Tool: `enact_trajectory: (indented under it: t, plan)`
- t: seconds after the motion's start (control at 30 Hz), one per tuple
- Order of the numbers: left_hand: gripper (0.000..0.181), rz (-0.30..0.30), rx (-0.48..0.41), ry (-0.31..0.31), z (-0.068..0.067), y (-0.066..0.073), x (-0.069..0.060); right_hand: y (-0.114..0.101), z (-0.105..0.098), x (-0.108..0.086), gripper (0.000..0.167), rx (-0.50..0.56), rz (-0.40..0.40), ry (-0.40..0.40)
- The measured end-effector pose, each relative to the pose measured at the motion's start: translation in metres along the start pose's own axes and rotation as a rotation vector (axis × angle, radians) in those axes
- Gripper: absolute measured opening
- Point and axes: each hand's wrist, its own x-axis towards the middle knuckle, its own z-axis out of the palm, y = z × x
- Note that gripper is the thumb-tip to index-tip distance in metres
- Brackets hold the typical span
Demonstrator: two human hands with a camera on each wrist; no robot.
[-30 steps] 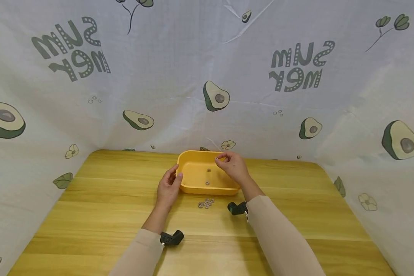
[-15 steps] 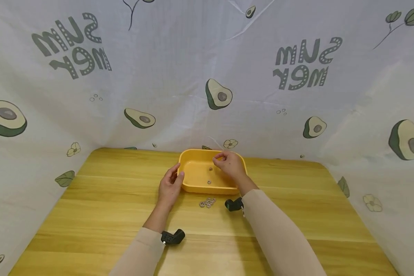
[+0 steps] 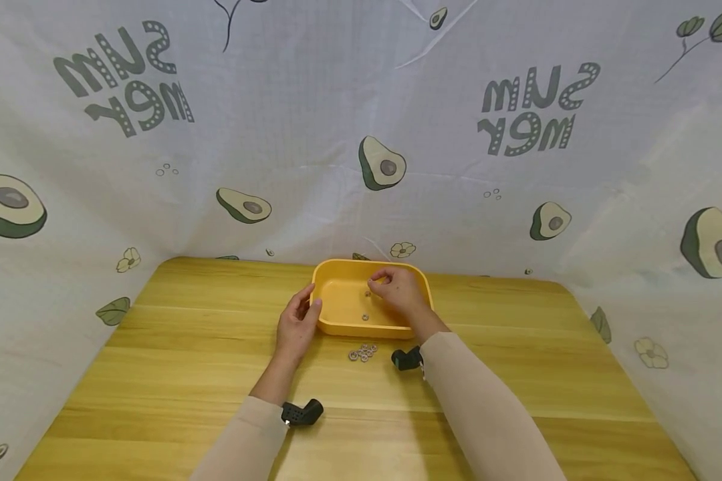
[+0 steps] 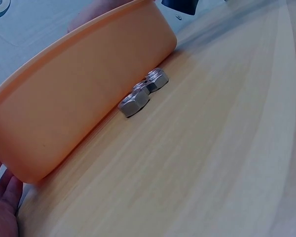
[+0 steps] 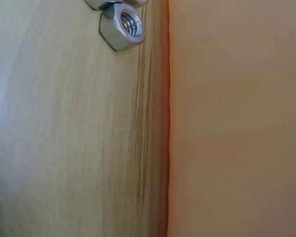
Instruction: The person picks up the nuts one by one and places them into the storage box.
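Note:
A yellow plastic tray point(image 3: 343, 329) sits at the back of the table. At its left end my left hand point(image 3: 295, 329) holds the tray, thumb at the front corner and fingers along the side wall. Over the tray's right half, my right hand point(image 3: 400, 292) has thumb and forefinger together, pinching a small nut that is barely visible. Inside the tray lie one hex nut point(image 3: 365, 317) near the front and another nut point(image 3: 368, 294) just below the right fingertips. Several steel hex nuts point(image 4: 134, 102) lie clustered on the table before the tray's front wall.
The wooden table point(image 3: 216, 374) ends just behind the tray, against a hanging printed cloth point(image 3: 313, 133). Each wrist wears a black camera, the left camera point(image 3: 303, 412) above the table and the right camera point(image 3: 406, 359) near the loose nuts.
My right hand has shifted slightly left over the tray, its fingertips now above the rear nut. The left hand has stayed at the tray's left end. The head view has shifted a little.

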Motion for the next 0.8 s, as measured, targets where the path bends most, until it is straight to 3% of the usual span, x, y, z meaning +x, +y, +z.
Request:
enact_trajectory:
  t: [0.27,0.8]
  plan:
    - [0.047,0.000,-0.023,0.002,0.001,0.001,0.000,0.000,0.001,0.001,0.023,-0.005,0.021,-0.029]
    - [0.045,0.004,0.010,0.012,0.001,-0.002,0.002,-0.009,-0.011,-0.004,0.021,0.054,0.005,0.028]
